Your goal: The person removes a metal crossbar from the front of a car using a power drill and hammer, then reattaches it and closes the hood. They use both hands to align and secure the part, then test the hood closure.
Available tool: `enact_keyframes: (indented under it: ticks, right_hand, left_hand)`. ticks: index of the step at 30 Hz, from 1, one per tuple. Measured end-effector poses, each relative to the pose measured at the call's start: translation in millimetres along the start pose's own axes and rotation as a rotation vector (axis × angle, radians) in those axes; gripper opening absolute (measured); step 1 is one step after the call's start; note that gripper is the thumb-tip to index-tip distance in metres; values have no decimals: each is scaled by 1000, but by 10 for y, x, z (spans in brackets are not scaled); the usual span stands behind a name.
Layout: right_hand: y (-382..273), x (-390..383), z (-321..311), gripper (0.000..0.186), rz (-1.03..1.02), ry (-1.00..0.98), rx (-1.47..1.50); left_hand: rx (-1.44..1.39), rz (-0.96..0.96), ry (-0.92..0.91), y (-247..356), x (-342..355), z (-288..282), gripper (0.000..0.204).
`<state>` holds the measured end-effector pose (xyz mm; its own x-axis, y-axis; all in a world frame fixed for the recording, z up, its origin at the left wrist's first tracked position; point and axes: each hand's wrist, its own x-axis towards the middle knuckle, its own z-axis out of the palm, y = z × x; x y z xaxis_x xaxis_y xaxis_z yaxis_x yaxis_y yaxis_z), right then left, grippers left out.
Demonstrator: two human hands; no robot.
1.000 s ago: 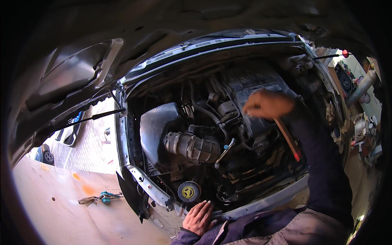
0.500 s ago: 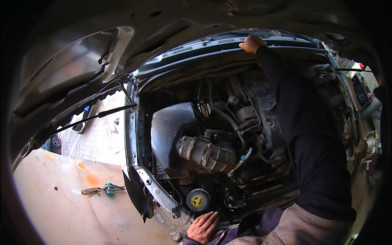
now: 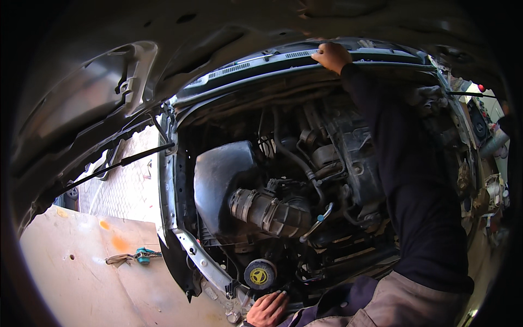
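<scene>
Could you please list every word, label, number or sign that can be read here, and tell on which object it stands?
No words: a yellow-and-black steering-wheel symbol on the dark, round, ridged cap.
Marks around this symbol: too small and blurred to read.
No other text is readable.

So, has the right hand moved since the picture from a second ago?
Yes, farther out: the right hand was over the black engine cover and is now beyond it, at the vented strip on the far side.
</scene>
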<state>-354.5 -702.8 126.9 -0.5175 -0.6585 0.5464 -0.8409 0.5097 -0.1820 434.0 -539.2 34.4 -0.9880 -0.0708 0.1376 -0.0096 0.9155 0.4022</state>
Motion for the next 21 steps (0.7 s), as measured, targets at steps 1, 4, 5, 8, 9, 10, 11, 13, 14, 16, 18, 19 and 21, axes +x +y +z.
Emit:
enact_keyframes:
  ticks: [1, 4, 5, 8, 9, 10, 11, 13, 14, 16, 18, 19, 21]
  right_hand:
    - [-101, -3, 10, 37, -31, 33, 55]
    - [-461, 23, 87, 35, -85, -162, 173]
    - [-570, 33, 118, 36, -69, -156, 144]
    - [-785, 77, 190, 36, -13, -130, 70]
    - [-819, 100, 203, 36, 12, -142, 51]
    - [-825, 122, 209, 35, 66, -165, -3]
    - [-820, 147, 216, 32, 96, -207, 29]
    - [-779, 186, 225, 27, 139, -267, 75]
    - [-759, 193, 229, 24, 115, -279, 78]
    - [-712, 181, 227, 25, 65, -241, 95]
    - [-659, 148, 228, 25, 31, -204, 118]
    - [-631, 123, 234, 26, 40, -201, 121]
    - [-555, 86, 247, 28, -32, -200, 223]
  left_hand:
    - [6, 10, 10, -13, -3, 18, 53]
    - [10, 17, 22, -25, -4, 39, 52]
    - [8, 10, 16, -19, 1, 35, 51]
    - [37, 12, 32, 8, 19, 5, 50]
    - [50, 18, 43, 14, 25, -6, 49]
    - [45, 2, 41, 23, 26, -20, 48]
    - [33, -4, 38, 23, 32, -26, 48]
    - [25, 7, 35, 8, 46, -21, 47]
    - [38, 15, 39, -2, 45, -17, 46]
    - [56, 19, 43, -14, 29, 0, 46]
    - [61, 23, 46, -34, 9, 31, 45]
    - [62, 35, 50, -48, -2, 47, 44]
    - [64, 59, 59, -78, -26, 84, 42]
